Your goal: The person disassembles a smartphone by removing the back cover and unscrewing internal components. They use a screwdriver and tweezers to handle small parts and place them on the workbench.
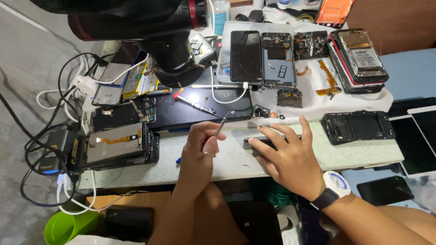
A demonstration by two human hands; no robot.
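Cluttered workbench (218, 163): left hand (200, 147) pinches tweezers (222, 123), right hand (286, 156) flat.

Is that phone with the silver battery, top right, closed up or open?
Open: the phone lies back cover off, its battery and inner parts exposed.

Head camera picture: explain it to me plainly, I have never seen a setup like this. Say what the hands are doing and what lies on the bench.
The camera sits on a person's head and looks down at their own bare hands. The left hand holds a thin metal tool, tip up. The right hand, with a wristwatch, presses flat on a dark phone. On the pale bench lie opened phones, loose screens, a screwdriver and an empty phone frame. The dark shape at the top is a microscope.
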